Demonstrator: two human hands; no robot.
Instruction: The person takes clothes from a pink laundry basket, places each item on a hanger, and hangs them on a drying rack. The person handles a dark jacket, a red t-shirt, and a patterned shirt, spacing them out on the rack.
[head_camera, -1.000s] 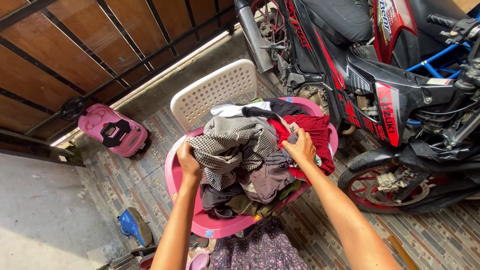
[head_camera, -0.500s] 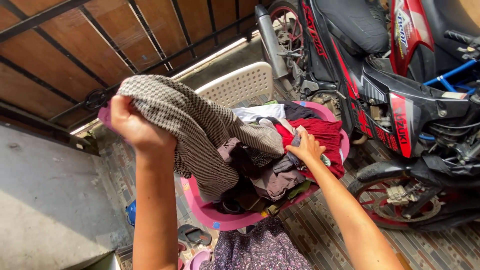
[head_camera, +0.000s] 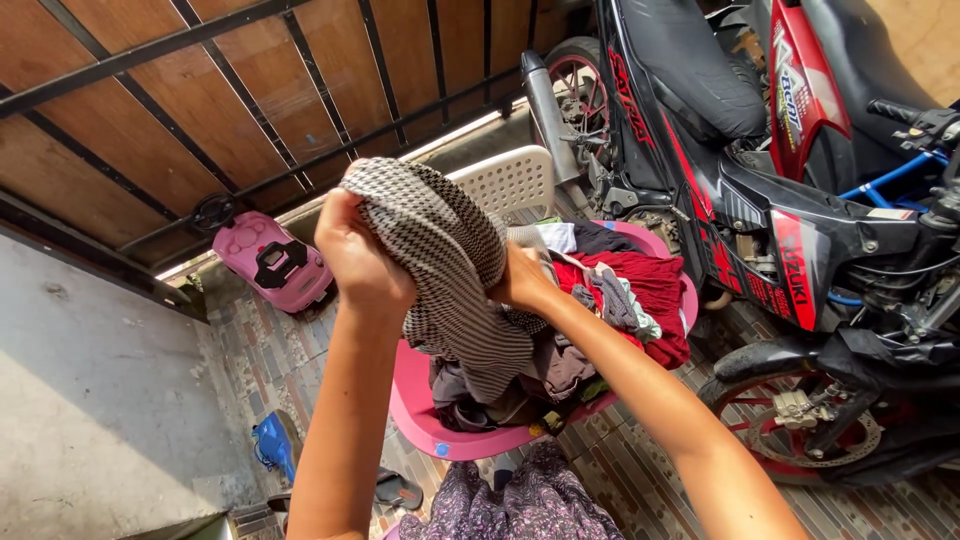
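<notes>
At the far left one pink toy car (head_camera: 268, 262) sits on the tiled floor (head_camera: 300, 370) against a wooden gate (head_camera: 200, 90), and nearer, low on the left, lies one blue thing (head_camera: 272, 445) beside one dark sandal (head_camera: 397, 490). The left hand (head_camera: 362, 262) is raised, its grip closed tight on the top of one checked cloth (head_camera: 445, 265), which hangs lifted above the basin. Just right of it the right hand (head_camera: 522, 282) also has its grip closed on the same cloth, lower down and from the far side. Below both hands one pink basin (head_camera: 420, 410) stands on the floor, heaped with clothes: one red garment (head_camera: 650, 290) lies at the right side, with grey, dark and white pieces beside it, too tangled to count. One white plastic chair (head_camera: 512, 180) stands just beyond the basin. A patterned skirt (head_camera: 530, 505) shows at the near edge. On the right one black-and-red motorcycle (head_camera: 780, 200) is parked close by the basin, both of its wheels in view.
</notes>
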